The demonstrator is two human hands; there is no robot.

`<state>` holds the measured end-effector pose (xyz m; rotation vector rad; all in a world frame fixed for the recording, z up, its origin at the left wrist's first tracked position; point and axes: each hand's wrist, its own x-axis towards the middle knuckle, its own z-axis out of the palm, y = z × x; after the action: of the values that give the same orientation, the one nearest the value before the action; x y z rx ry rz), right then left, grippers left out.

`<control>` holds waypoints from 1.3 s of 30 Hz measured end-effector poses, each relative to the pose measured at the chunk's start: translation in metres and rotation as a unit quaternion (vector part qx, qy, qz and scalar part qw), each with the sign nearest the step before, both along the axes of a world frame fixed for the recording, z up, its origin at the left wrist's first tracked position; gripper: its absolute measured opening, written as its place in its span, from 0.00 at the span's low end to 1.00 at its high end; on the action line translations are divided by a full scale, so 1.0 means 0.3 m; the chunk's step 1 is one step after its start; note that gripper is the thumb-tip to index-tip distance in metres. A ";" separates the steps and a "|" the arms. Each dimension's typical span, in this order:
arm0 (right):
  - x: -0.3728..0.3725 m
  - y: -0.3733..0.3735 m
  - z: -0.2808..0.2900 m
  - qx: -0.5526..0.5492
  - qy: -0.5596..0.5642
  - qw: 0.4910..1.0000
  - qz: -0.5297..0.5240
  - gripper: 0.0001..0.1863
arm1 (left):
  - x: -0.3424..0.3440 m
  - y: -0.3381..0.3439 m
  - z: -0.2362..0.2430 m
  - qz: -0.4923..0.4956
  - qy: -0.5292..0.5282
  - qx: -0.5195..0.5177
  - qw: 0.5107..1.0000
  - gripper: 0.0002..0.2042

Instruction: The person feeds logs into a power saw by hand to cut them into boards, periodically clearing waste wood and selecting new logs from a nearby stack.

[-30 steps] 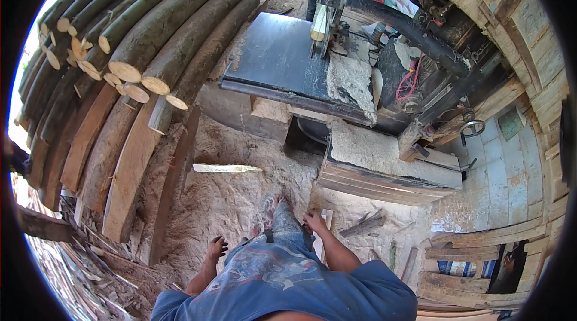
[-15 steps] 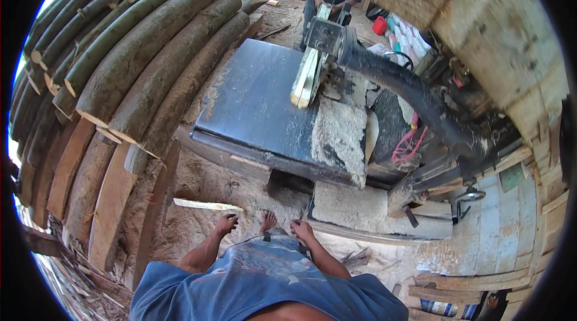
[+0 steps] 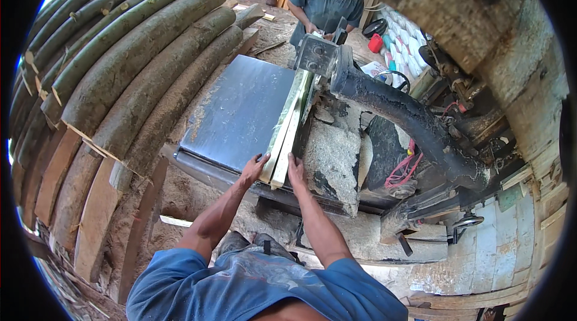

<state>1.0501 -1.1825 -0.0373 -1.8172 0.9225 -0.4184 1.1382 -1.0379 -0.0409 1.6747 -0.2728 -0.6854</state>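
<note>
Two long pale split wood pieces (image 3: pixel 282 140), one edged with green bark, lie side by side on the saw's dark metal table (image 3: pixel 228 98), running from under the guide housing (image 3: pixel 312 53) to the near edge. My left hand (image 3: pixel 255 168) grips their near end from the left. On the right, my right hand (image 3: pixel 296 171) holds the same end, fingers along its side. Sawdust (image 3: pixel 330 165) coats the table beside them. The blade cannot be made out.
A log stack (image 3: pixel 138 62) fills the left. A co-worker (image 3: pixel 324 2) stands beyond the saw, hands near the housing. A black machine arm (image 3: pixel 409 110), pink cord (image 3: pixel 402 177) and handwheel (image 3: pixel 467 222) are right. A wooden beam (image 3: pixel 445 2) hangs over the top right.
I have moved forward to the table. Both hands rose from my sides onto the wood. The wood has come toward me across the table, and the co-worker shows more.
</note>
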 end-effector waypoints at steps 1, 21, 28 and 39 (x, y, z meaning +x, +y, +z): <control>-0.029 0.037 -0.008 0.016 0.024 1.000 -0.001 0.33 | -0.033 0.024 -0.001 -0.010 0.001 0.031 0.999 0.37; -0.833 0.914 0.055 0.208 -0.073 0.975 0.002 0.35 | -0.868 0.830 0.128 -0.020 0.194 -0.082 0.977 0.35; -1.145 1.176 -0.061 0.146 -0.074 0.986 0.008 0.34 | -1.144 1.132 0.055 -0.020 0.202 -0.072 0.977 0.40; -1.645 1.642 0.077 0.176 -0.072 0.982 0.019 0.38 | -1.591 1.614 0.064 -0.058 0.197 -0.042 0.978 0.34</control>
<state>0.5566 -0.6898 -0.0144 -1.4602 0.8034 -0.3343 0.6610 -0.5537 -0.0217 1.4146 -0.1152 -1.0599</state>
